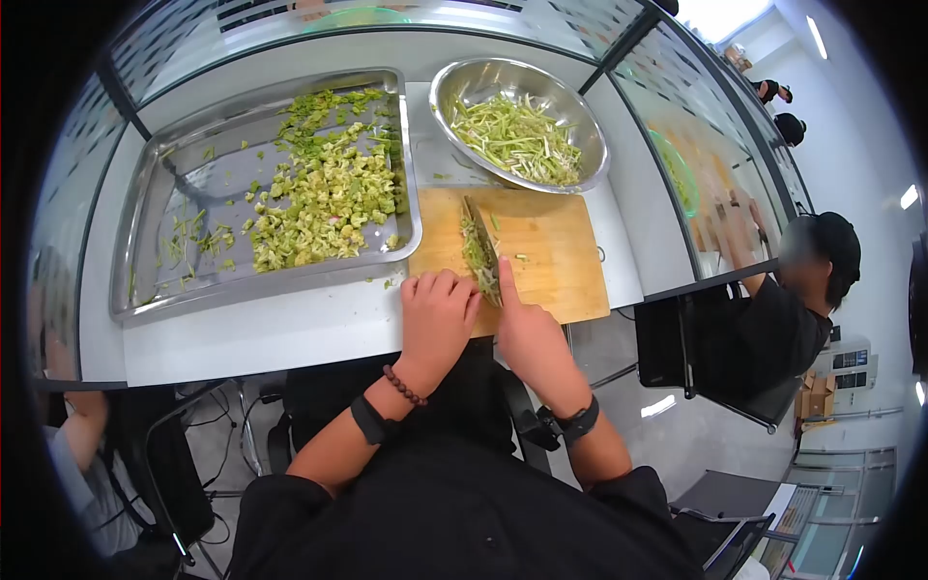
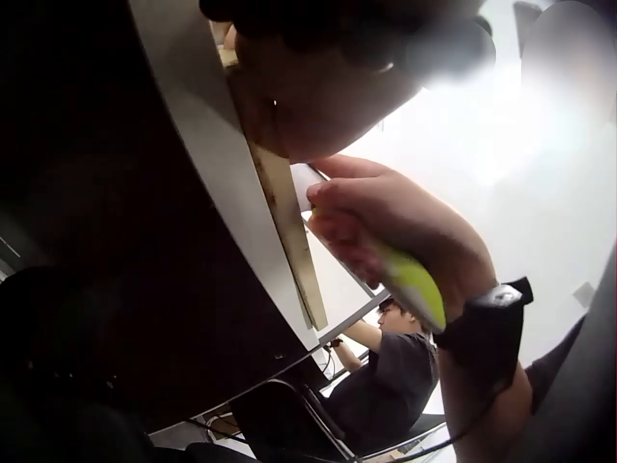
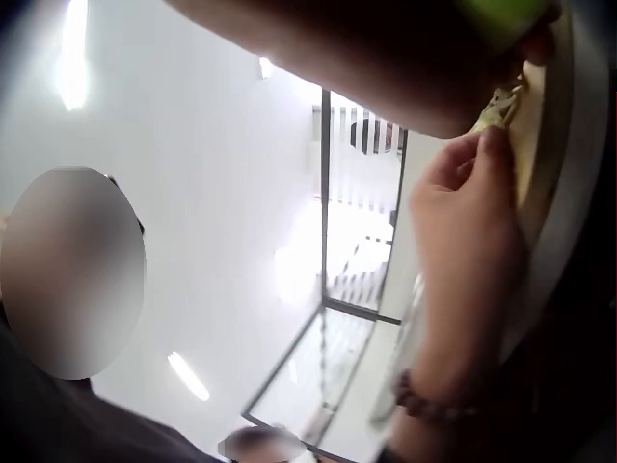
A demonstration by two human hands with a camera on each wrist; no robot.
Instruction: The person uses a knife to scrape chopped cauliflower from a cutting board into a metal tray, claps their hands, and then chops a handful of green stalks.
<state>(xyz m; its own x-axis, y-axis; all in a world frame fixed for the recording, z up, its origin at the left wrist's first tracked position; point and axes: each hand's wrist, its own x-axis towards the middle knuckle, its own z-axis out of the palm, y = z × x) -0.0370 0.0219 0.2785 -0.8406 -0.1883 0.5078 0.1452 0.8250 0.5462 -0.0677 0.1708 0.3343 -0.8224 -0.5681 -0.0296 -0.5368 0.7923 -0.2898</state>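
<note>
My right hand (image 1: 536, 348) grips a kitchen knife (image 1: 488, 253), its index finger stretched along the back of the blade. In the left wrist view the yellow-green and white handle (image 2: 416, 289) shows within that hand. The blade stands over the wooden cutting board (image 1: 565, 261), pointing away from me. Just left of it lie cut pale-green vegetable strips (image 1: 473, 253). My left hand (image 1: 437, 314) is at the board's near edge, fingertips close beside the blade. In the right wrist view its thumb and fingers pinch a bunch of the pale-green strips (image 3: 494, 114).
Left of the board stands a steel tray (image 1: 193, 179) with chopped yellow-green pieces (image 1: 329, 193) and leafy bits. Behind the board, a steel bowl (image 1: 590, 130) holds cut green strips (image 1: 517, 135). Glass partitions border the white table (image 1: 261, 338). Another person (image 1: 773, 319) sits to the right.
</note>
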